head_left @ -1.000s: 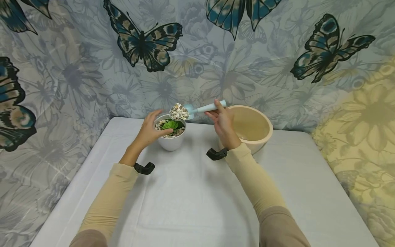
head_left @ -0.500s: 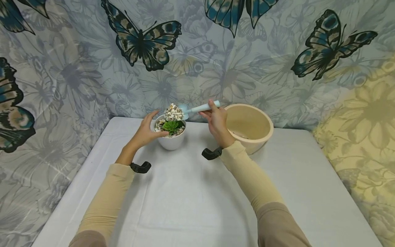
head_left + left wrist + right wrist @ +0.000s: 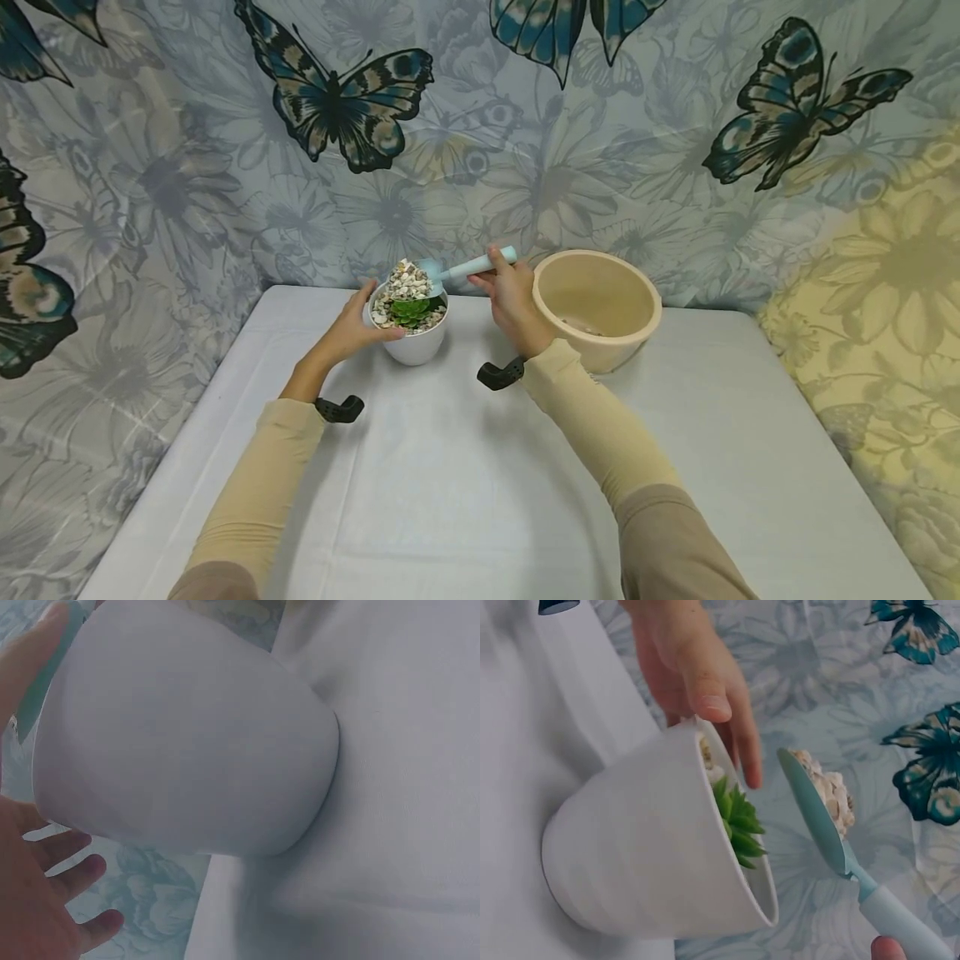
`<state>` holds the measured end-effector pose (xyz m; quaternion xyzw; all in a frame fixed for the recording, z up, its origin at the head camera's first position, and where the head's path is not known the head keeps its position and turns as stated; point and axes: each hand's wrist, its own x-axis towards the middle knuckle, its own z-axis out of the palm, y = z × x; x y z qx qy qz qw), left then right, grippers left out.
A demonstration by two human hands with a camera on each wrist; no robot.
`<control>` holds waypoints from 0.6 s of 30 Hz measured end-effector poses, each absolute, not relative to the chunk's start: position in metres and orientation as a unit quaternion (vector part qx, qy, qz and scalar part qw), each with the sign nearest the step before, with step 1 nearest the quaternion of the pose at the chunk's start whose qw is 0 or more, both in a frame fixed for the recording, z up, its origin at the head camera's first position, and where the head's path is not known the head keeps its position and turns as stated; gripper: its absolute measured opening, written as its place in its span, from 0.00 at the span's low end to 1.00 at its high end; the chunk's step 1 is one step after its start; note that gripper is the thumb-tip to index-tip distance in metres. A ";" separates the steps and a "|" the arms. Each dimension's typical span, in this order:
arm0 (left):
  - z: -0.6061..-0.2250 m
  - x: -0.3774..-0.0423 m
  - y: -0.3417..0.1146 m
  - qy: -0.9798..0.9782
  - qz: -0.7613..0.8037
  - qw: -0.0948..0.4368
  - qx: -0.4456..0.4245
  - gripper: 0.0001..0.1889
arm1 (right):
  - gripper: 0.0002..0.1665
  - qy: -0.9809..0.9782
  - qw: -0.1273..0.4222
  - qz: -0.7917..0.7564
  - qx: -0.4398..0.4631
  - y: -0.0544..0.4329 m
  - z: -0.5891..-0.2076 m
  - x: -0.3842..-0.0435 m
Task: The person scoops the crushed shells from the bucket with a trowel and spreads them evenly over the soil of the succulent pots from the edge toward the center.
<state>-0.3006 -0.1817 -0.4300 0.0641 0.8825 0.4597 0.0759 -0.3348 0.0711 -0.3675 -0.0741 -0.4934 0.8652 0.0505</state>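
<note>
A white pot (image 3: 416, 350) with a green succulent (image 3: 411, 314) among pebbles stands toward the back of the table. At its left rim is my left hand (image 3: 351, 330), thumb at the near edge and fingers spread along the far side. In the left wrist view, several relaxed fingers (image 3: 75, 877) spread beside the pot wall. My right hand (image 3: 516, 305) pinches the handle of a light blue hand trowel (image 3: 472, 267). Its scoop carries a heap of pale pebbles (image 3: 407, 281) above the pot's rim. The right wrist view shows the trowel (image 3: 814, 802) apart from the rim.
To the right of my right hand stands a large beige pot (image 3: 611, 342) with a few bits at its bottom. A white cloth covers the table (image 3: 442, 483). Behind it hangs a butterfly-printed backdrop (image 3: 465, 125).
My right hand has carried the pebble-laden trowel leftward and slightly down over the white pot. My left hand has come in closer to the pot's rim.
</note>
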 end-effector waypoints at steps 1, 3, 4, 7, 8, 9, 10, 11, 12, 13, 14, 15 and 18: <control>-0.431 -0.301 -0.182 0.881 0.462 0.082 0.066 0.61 | 0.09 -0.495 0.051 0.864 -0.074 0.070 -0.368 -0.335; -0.432 -0.301 -0.183 0.879 0.464 0.092 0.067 0.62 | 0.10 -0.498 0.053 0.862 -0.075 0.068 -0.370 -0.335; -0.433 -0.302 -0.183 0.878 0.463 0.094 0.068 0.62 | 0.11 -0.500 0.054 0.861 -0.075 0.068 -0.371 -0.335; -0.435 -0.302 -0.183 0.879 0.462 0.095 0.068 0.62 | 0.10 -0.511 0.052 0.855 -0.075 0.067 -0.372 -0.335; -0.435 -0.302 -0.183 0.879 0.462 0.094 0.067 0.63 | 0.09 -0.516 0.053 0.852 -0.076 0.067 -0.372 -0.335; -0.436 -0.302 -0.183 0.880 0.461 0.094 0.066 0.63 | 0.09 -0.521 0.054 0.848 -0.078 0.067 -0.373 -0.335; -0.436 -0.301 -0.182 0.880 0.463 0.092 0.064 0.63 | 0.09 -0.530 0.056 0.843 -0.079 0.067 -0.373 -0.335; -0.436 -0.300 -0.182 0.880 0.463 0.090 0.062 0.63 | 0.09 -0.538 0.058 0.837 -0.080 0.067 -0.373 -0.335; -0.435 -0.299 -0.181 0.879 0.465 0.087 0.059 0.63 | 0.10 -0.548 0.060 0.830 -0.081 0.066 -0.373 -0.335; -0.436 -0.299 -0.180 0.880 0.464 0.083 0.057 0.63 | 0.11 -0.557 0.063 0.824 -0.081 0.066 -0.373 -0.335; -0.436 -0.298 -0.179 0.881 0.463 0.078 0.053 0.63 | 0.12 -0.566 0.066 0.818 -0.078 0.066 -0.373 -0.335; -0.436 -0.297 -0.177 0.883 0.461 0.072 0.051 0.63 | 0.13 -0.575 0.069 0.812 -0.076 0.066 -0.374 -0.336; -0.436 -0.295 -0.175 0.887 0.456 0.057 0.042 0.64 | 0.14 -0.596 0.078 0.797 -0.063 0.065 -0.373 -0.336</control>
